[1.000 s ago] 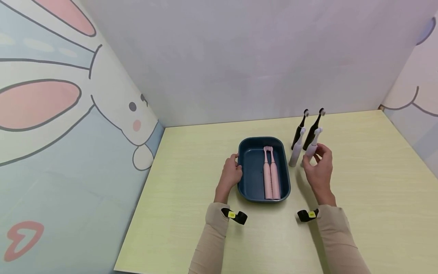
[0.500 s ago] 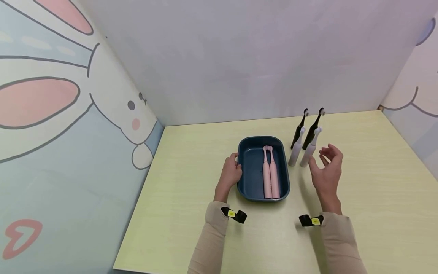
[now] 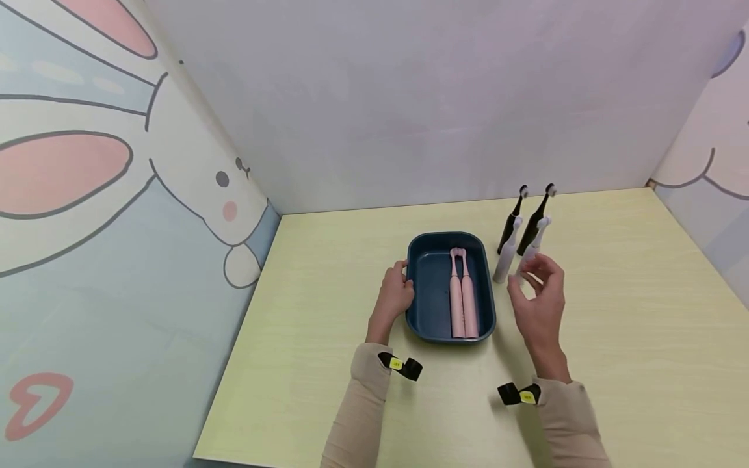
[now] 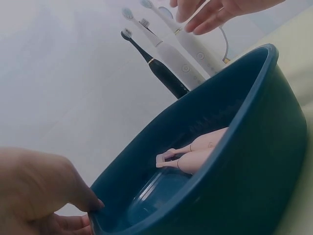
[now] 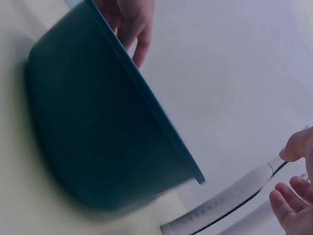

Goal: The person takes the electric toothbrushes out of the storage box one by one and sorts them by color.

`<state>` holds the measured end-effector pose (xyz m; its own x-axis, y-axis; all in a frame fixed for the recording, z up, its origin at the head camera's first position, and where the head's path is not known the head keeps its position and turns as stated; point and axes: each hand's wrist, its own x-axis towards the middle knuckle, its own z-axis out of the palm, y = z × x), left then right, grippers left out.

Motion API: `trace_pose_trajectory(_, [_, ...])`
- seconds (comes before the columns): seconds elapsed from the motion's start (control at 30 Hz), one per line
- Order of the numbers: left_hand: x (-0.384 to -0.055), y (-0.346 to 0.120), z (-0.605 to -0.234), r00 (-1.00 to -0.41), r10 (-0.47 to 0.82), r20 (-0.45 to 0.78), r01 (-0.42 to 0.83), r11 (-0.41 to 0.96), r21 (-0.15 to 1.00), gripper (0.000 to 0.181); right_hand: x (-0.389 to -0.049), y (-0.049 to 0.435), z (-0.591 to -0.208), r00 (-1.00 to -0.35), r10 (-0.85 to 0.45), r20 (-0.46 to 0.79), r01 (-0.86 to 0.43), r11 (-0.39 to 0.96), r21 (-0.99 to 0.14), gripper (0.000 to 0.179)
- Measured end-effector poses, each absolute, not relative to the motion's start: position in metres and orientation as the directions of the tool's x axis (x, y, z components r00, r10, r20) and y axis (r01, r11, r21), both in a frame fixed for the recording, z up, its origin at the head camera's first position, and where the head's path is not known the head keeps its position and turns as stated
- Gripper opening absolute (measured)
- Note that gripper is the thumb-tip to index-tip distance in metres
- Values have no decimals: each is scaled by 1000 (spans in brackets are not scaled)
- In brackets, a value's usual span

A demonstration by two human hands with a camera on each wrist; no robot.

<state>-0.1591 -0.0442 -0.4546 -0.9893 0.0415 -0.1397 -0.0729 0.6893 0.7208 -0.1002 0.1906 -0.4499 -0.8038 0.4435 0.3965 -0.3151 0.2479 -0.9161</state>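
Note:
My left hand (image 3: 393, 296) grips the left rim of a dark blue plastic basin (image 3: 430, 312), its thumb over the edge in the left wrist view. Inside, along the right side, lie two pink electric toothbrushes (image 3: 470, 305) with their heads together. To the right of the basin two white electric toothbrushes (image 3: 506, 261) stand upright, and two black electric toothbrushes (image 3: 531, 233) stand behind them. My right hand (image 3: 541, 299) is in front of the right-hand white toothbrush, covering part of it. Its thumb and fingers are apart and hold nothing; whether they touch a brush I cannot tell.
Basin and toothbrushes stand on a pale yellow table (image 3: 328, 279). A plain wall (image 3: 433, 104) rises behind it, and a wall with a rabbit drawing (image 3: 193, 169) borders its left side. Each wrist wears a black strap with a small camera (image 3: 508, 393).
My right hand let go of the right-hand white toothbrush, drew back to the right, then came left again in front of it. The left hand and basin have kept their place.

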Motion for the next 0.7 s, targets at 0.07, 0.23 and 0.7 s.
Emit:
trace_pose_trajectory(0.07, [-159, -44, -454, -989, 41, -139, -73, 688, 722, 45, -99, 184, -450, -816, 416, 401, -321, 250, -913, 53])
trace_pose_trajectory(0.23, [-159, -45, -454, -989, 49, -136, -65, 690, 721, 45, -97, 169, -458, -848, 346, 402, -309, 292, -905, 53])
trace_pose_trajectory(0.7, [-156, -46, -452, -991, 49, -125, -57, 688, 724, 45, -101, 148, -459, -952, 106, 286, -228, 374, -899, 58])
